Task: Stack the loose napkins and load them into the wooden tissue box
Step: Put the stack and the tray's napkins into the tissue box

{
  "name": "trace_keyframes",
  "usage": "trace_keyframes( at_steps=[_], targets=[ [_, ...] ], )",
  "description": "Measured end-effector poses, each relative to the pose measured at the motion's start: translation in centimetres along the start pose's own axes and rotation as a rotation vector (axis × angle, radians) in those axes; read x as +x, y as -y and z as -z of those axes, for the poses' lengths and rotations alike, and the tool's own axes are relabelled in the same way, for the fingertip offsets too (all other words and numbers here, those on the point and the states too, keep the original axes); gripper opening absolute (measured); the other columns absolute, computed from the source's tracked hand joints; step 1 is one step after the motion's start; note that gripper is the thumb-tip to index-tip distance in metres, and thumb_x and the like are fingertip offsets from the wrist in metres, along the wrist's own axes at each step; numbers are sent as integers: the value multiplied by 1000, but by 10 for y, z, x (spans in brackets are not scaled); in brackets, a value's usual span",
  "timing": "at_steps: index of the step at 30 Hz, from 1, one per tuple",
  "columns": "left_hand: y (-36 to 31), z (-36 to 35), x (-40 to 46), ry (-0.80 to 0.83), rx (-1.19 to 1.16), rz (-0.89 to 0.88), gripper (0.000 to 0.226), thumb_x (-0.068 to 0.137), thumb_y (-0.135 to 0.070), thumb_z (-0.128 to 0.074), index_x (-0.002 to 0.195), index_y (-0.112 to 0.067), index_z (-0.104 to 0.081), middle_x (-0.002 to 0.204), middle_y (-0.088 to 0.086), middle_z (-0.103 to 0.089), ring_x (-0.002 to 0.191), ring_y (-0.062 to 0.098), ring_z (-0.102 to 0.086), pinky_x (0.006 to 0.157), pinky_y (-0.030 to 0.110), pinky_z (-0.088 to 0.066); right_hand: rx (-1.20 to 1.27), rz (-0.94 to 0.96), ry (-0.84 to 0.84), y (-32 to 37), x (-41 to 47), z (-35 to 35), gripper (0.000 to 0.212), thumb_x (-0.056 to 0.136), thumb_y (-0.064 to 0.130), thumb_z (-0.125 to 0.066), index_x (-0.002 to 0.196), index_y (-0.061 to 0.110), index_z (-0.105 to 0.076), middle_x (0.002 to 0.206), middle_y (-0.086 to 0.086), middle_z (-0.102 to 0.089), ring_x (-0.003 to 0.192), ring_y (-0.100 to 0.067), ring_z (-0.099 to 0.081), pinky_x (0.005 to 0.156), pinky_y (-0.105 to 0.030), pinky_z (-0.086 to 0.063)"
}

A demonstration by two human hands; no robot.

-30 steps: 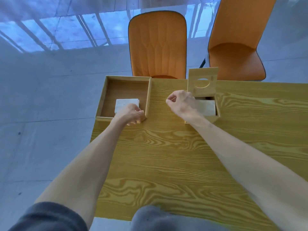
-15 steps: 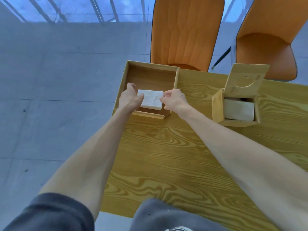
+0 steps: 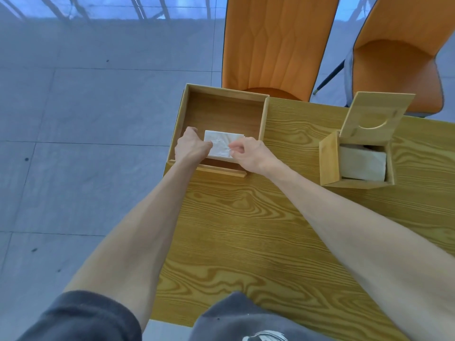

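Observation:
A small stack of white napkins (image 3: 222, 143) lies at the near edge inside an open wooden tray (image 3: 222, 112) on the table's far left corner. My left hand (image 3: 190, 147) grips the stack's left end. At the stack's right end, my right hand (image 3: 247, 152) pinches it with the fingertips. To the right stands the wooden tissue box (image 3: 330, 159), its hinged lid (image 3: 374, 116) with a round cut-out raised. White napkins (image 3: 362, 163) fill the inside of the box.
The wooden table (image 3: 270, 230) spreads out in front of me, with its left edge just beside the tray. Two orange chairs (image 3: 278, 43) stand behind the table's far side. Grey tiled floor lies to the left.
My right hand has come across from the tissue box to the tray and now holds the napkin stack together with my left hand. The view has shifted left and down.

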State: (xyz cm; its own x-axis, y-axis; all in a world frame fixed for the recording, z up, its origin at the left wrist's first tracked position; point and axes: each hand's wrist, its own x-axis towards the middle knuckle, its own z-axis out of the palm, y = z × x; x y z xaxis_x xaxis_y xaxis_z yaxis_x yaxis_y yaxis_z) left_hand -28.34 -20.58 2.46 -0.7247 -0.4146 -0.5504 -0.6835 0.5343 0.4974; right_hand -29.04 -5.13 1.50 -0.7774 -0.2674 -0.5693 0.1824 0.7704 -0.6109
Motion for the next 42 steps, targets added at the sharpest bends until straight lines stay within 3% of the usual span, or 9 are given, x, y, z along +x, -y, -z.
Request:
trace_keyframes(
  at_steps=[4, 12, 15, 17, 20, 23, 28, 33, 42],
  targets=[
    [-1, -4, 7, 66, -100, 74, 63, 90, -22, -68, 145, -9, -40, 147, 11, -47, 133, 28, -49, 105, 40, -42, -1, 16, -1, -3, -1, 2, 37, 99, 22, -50, 134, 19, -59, 137, -5, -60, 128, -20, -55, 108, -34, -42],
    [5, 2, 13, 244, -127, -19, 40, 86, -13, -71, 125, -11, -59, 111, 4, -64, 100, 20, -60, 82, 30, -46, 19, 58, -149, -9, 1, 3, 36, 91, 18, -66, 126, 17, -61, 117, -4, -66, 108, -21, -64, 96, -37, -51],
    [11, 6, 12, 282, -101, -125, 37, 86, -14, -72, 121, -16, -59, 113, 2, -65, 97, 17, -61, 71, 24, -46, -79, 111, -331, -10, 2, 5, 59, 82, 18, -77, 134, 19, -49, 124, -8, -55, 114, -23, -56, 97, -36, -49],
    [16, 8, 11, 282, -108, -192, 32, 87, -14, -71, 117, -18, -61, 110, 3, -67, 92, 15, -63, 68, 22, -47, -139, 155, -296, -9, 3, 7, 74, 80, 19, -79, 144, 20, -40, 138, -10, -48, 127, -24, -47, 104, -35, -42],
    [21, 8, 8, 301, -168, -281, 27, 86, -11, -72, 110, -16, -62, 109, 5, -70, 92, 15, -64, 71, 21, -48, -195, 197, -165, -9, 4, 11, 54, 85, 18, -74, 135, 18, -55, 129, -8, -61, 117, -26, -58, 99, -38, -47],
    [24, 9, 8, 309, -188, -364, 31, 84, -5, -73, 108, -17, -58, 106, 3, -69, 92, 14, -64, 72, 18, -51, -245, 265, -229, -8, 0, 10, 34, 88, 15, -69, 122, 16, -65, 110, -8, -72, 99, -27, -67, 87, -40, -53],
    [32, 10, 8, 340, -104, -438, 49, 77, -2, -74, 115, -29, -58, 110, 0, -67, 85, 14, -66, 81, 34, -58, -321, 279, -231, -11, -3, 3, 47, 85, 18, -72, 129, 23, -57, 116, -3, -68, 104, -24, -63, 85, -40, -52],
    [36, 7, 6, 264, -84, -395, 28, 82, -9, -74, 103, -27, -70, 104, -1, -72, 101, 17, -66, 90, 38, -54, -299, 287, -335, -13, -7, 3, 29, 88, 12, -66, 116, 19, -67, 107, -6, -73, 94, -26, -68, 80, -37, -54],
    [8, 6, -26, 234, -216, -478, 23, 83, -18, -77, 105, -18, -70, 95, -8, -72, 90, 6, -67, 75, 16, -46, -151, 324, -482, -29, -45, 35, 28, 87, 17, -68, 115, 17, -70, 103, -2, -76, 94, -22, -68, 82, -31, -49]
  ],
)
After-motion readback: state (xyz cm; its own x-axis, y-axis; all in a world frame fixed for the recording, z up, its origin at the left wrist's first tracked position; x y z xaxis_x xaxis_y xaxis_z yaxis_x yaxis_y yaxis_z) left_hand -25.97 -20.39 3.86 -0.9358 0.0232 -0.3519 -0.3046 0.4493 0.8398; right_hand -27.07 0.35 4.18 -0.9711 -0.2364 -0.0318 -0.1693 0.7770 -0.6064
